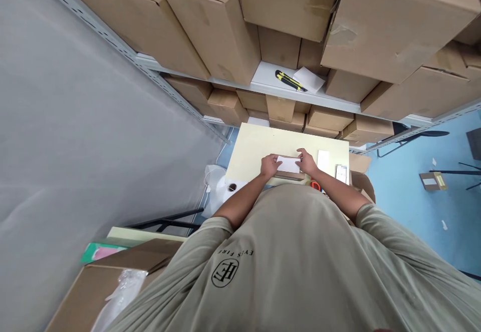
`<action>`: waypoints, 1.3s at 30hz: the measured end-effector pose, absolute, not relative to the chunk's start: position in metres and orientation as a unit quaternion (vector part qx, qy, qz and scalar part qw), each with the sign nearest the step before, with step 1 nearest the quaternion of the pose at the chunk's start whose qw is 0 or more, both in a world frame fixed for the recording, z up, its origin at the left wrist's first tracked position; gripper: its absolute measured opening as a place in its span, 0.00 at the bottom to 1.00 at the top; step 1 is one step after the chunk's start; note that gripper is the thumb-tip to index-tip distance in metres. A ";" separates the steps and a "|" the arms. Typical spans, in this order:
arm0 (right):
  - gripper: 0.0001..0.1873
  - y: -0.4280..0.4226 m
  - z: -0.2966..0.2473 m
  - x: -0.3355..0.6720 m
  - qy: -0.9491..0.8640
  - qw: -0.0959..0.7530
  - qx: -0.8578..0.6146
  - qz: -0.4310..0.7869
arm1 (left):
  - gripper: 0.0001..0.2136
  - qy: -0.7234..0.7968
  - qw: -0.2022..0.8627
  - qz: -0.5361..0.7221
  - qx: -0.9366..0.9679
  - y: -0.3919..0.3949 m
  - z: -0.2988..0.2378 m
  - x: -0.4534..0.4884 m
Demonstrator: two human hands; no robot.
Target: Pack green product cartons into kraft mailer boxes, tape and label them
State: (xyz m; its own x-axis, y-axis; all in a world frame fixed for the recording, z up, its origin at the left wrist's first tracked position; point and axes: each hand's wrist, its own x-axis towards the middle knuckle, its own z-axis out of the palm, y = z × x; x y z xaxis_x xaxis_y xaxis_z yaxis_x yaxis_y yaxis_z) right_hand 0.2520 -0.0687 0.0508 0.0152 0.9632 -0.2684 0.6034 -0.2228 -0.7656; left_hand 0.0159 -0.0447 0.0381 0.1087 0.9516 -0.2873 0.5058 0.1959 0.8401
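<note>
A white rectangular slip, which looks like paper or a label, lies over a small brown cardboard box near the table's front edge. My left hand is closed on the slip's left end, its thumb lying on top. At the opposite end my right hand presses its thumb on the slip, with the index finger lifted and bent. Whether the fingers also touch the box beneath is hidden. Orange-handled scissors sit close to my right wrist, partly covered by my shirt.
On the pale yellow table, a white card and a printed slip lie to the right. A white roll is at the left front. Shelves above hold cardboard boxes and a yellow-black box cutter.
</note>
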 end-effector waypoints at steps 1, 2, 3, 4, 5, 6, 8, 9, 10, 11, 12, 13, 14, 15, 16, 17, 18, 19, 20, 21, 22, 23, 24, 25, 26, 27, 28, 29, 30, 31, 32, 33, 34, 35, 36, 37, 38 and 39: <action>0.33 -0.068 0.049 0.251 -0.582 0.224 -0.675 0.395 | 0.06 0.624 0.455 0.237 0.589 -0.045 0.037 0.016; 0.33 -0.067 0.048 0.250 -0.584 0.219 -0.676 0.393 | 0.07 0.626 0.452 0.231 0.592 -0.045 0.036 0.016; 0.33 -0.067 0.047 0.249 -0.586 0.213 -0.678 0.389 | 0.08 0.628 0.448 0.225 0.596 -0.044 0.035 0.016; 0.33 -0.067 0.046 0.248 -0.590 0.207 -0.679 0.385 | 0.09 0.629 0.445 0.219 0.599 -0.044 0.035 0.016; 0.34 -0.067 0.045 0.247 -0.593 0.201 -0.681 0.380 | 0.10 0.630 0.443 0.214 0.601 -0.043 0.034 0.016; 0.34 -0.068 0.045 0.246 -0.596 0.193 -0.681 0.378 | 0.10 0.630 0.441 0.208 0.605 -0.043 0.033 0.016; 0.35 -0.070 0.044 0.246 -0.602 0.177 -0.681 0.376 | 0.10 0.626 0.434 0.193 0.618 -0.042 0.032 0.016; 0.36 -0.071 0.044 0.246 -0.605 0.169 -0.681 0.376 | 0.11 0.623 0.428 0.184 0.628 -0.042 0.031 0.016; 0.36 -0.072 0.044 0.246 -0.608 0.162 -0.681 0.374 | 0.11 0.620 0.418 0.173 0.641 -0.042 0.030 0.016; 0.37 -0.073 0.045 0.246 -0.611 0.155 -0.682 0.371 | 0.12 0.616 0.406 0.161 0.656 -0.043 0.029 0.017; 0.37 -0.074 0.046 0.246 -0.614 0.150 -0.683 0.366 | 0.14 0.611 0.392 0.148 0.672 -0.043 0.028 0.017; 0.37 -0.075 0.046 0.245 -0.617 0.144 -0.685 0.361 | 0.15 0.607 0.378 0.136 0.686 -0.044 0.027 0.018; 0.38 -0.076 0.047 0.244 -0.620 0.137 -0.686 0.355 | 0.17 0.602 0.364 0.125 0.700 -0.044 0.026 0.018; 0.38 -0.077 0.049 0.242 -0.624 0.130 -0.687 0.349 | 0.18 0.599 0.351 0.114 0.711 -0.045 0.025 0.019; 0.38 -0.078 0.049 0.241 -0.629 0.121 -0.688 0.342 | 0.20 0.595 0.340 0.104 0.720 -0.045 0.023 0.019; 0.38 -0.078 0.050 0.239 -0.635 0.111 -0.687 0.335 | 0.21 0.593 0.332 0.097 0.727 -0.045 0.022 0.019; 0.38 -0.079 0.051 0.238 -0.643 0.100 -0.685 0.328 | 0.23 0.591 0.328 0.091 0.731 -0.045 0.021 0.019; 0.38 -0.079 0.051 0.237 -0.649 0.089 -0.684 0.322 | 0.24 0.589 0.327 0.087 0.734 -0.045 0.020 0.018; 0.37 -0.079 0.050 0.236 -0.654 0.079 -0.682 0.317 | 0.25 0.587 0.328 0.086 0.735 -0.045 0.020 0.017; 0.37 -0.080 0.050 0.236 -0.657 0.072 -0.682 0.313 | 0.26 0.584 0.330 0.084 0.737 -0.045 0.020 0.016; 0.37 -0.081 0.050 0.237 -0.659 0.068 -0.683 0.306 | 0.27 0.582 0.331 0.081 0.738 -0.045 0.020 0.015; 0.36 -0.082 0.049 0.238 -0.662 0.068 -0.685 0.296 | 0.29 0.582 0.330 0.077 0.739 -0.046 0.021 0.014; 0.36 -0.084 0.050 0.239 -0.668 0.072 -0.686 0.281 | 0.31 0.584 0.322 0.075 0.742 -0.048 0.023 0.014; 0.35 -0.086 0.050 0.240 -0.678 0.079 -0.682 0.262 | 0.32 0.586 0.307 0.075 0.746 -0.050 0.024 0.014; 0.33 -0.089 0.051 0.240 -0.693 0.089 -0.673 0.243 | 0.33 0.584 0.287 0.080 0.755 -0.052 0.026 0.015; 0.32 -0.093 0.051 0.239 -0.713 0.098 -0.656 0.228 | 0.34 0.575 0.264 0.087 0.770 -0.055 0.028 0.017; 0.31 -0.097 0.051 0.238 -0.735 0.107 -0.633 0.220 | 0.35 0.555 0.242 0.095 0.790 -0.059 0.029 0.019; 0.32 -0.101 0.051 0.236 -0.756 0.113 -0.606 0.220 | 0.36 0.525 0.225 0.101 0.815 -0.063 0.029 0.021; 0.34 -0.105 0.049 0.234 -0.773 0.114 -0.581 0.227 | 0.38 0.491 0.216 0.101 0.838 -0.066 0.028 0.023; 0.37 -0.110 0.047 0.232 -0.784 0.108 -0.562 0.239 | 0.40 0.459 0.213 0.094 0.858 -0.070 0.027 0.025; 0.41 -0.114 0.044 0.230 -0.790 0.096 -0.551 0.252 | 0.43 0.431 0.214 0.079 0.873 -0.074 0.024 0.026; 0.45 -0.118 0.040 0.229 -0.792 0.077 -0.545 0.264 | 0.45 0.407 0.217 0.059 0.885 -0.077 0.021 0.026; 0.48 -0.121 0.036 0.229 -0.793 0.054 -0.543 0.272 | 0.46 0.387 0.221 0.035 0.895 -0.079 0.017 0.025; 0.50 -0.125 0.033 0.230 -0.794 0.030 -0.541 0.276 | 0.47 0.367 0.222 0.012 0.903 -0.081 0.014 0.022; 0.52 -0.128 0.029 0.232 -0.797 0.010 -0.539 0.274 | 0.48 0.348 0.223 -0.008 0.911 -0.082 0.010 0.018; 0.52 -0.130 0.027 0.235 -0.799 -0.006 -0.539 0.267 | 0.48 0.334 0.220 -0.023 0.916 -0.083 0.008 0.013; 0.53 -0.133 0.025 0.239 -0.800 -0.016 -0.541 0.259 | 0.48 0.327 0.215 -0.032 0.919 -0.083 0.006 0.007; 0.53 -0.137 0.024 0.243 -0.800 -0.022 -0.545 0.250 | 0.47 0.327 0.210 -0.035 0.921 -0.082 0.004 0.001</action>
State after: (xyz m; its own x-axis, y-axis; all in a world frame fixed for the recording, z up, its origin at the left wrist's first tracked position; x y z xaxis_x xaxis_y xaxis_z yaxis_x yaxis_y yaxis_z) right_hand 0.2434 -0.1366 0.0241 -0.4044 0.8612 -0.3080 0.8830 0.2798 -0.3768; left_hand 0.0014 -0.0816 0.0043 0.7841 0.5869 -0.2019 0.6164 -0.6983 0.3639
